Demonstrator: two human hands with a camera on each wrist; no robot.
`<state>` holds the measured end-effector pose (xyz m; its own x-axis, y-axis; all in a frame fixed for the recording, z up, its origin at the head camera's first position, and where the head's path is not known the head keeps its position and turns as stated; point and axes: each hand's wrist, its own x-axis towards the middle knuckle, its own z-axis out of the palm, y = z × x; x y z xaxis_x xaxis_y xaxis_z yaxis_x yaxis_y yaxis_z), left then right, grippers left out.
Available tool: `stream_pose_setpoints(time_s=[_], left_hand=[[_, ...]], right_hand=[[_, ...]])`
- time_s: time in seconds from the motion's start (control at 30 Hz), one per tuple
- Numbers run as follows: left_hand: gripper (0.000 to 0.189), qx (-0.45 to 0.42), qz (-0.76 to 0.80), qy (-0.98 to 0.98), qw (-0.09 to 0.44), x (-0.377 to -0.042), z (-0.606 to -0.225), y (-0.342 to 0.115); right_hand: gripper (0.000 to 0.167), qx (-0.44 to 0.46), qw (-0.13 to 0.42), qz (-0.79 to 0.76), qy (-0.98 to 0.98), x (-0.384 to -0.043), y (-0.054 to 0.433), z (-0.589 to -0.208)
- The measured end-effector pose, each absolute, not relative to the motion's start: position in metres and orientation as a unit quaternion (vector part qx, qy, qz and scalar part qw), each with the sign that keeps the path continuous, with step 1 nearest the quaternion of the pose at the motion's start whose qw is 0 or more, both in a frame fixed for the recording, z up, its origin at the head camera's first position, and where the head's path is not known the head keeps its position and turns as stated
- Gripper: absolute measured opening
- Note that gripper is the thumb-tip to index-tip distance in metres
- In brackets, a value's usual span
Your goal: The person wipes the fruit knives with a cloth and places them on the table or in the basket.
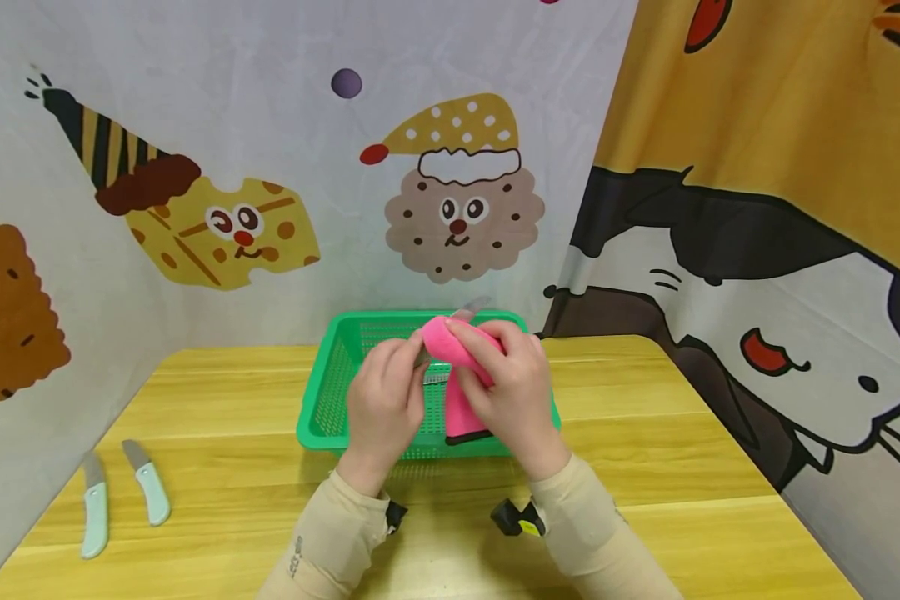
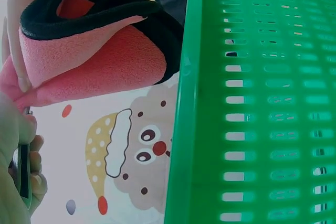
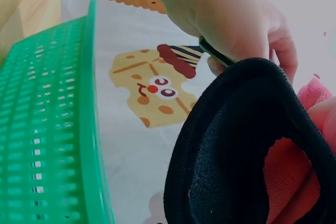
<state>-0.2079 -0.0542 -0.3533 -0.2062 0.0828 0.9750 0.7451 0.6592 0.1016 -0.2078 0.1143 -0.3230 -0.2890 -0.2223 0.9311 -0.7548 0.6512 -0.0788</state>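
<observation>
Over the basket, my left hand [image 1: 382, 396] grips a knife [image 1: 474, 307] by its handle, mostly covered by the fingers. The handle [image 2: 23, 177] shows dark in the left wrist view. My right hand [image 1: 517, 392] pinches a pink cloth [image 1: 461, 412] with a black edge, folded around the blade. The blade's tip sticks out beyond the cloth at the far side. The cloth's loose end hangs down, and its black edge [image 3: 210, 145] fills the front of the right wrist view. Below both hands stands a green plastic basket [image 1: 315, 433].
Two knives with mint handles, one knife [image 1: 95, 508] and another knife [image 1: 147, 485], lie on the left of the wooden table [image 1: 217, 400]. Something metallic [image 1: 437, 379] shows in the basket, partly hidden by the hands. A printed curtain [image 1: 270, 50] hangs behind the table.
</observation>
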Motion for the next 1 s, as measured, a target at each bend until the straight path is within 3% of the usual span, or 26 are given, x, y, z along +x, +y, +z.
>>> stream_pose_setpoints(time_s=[1.0], left_hand=[[0.025,-0.296,-0.291,-0.743,0.526,-0.202,-0.356,-0.059]], right_hand=[[0.034,0.244,0.491,0.310,-0.777,-0.216,0.154,-0.320]])
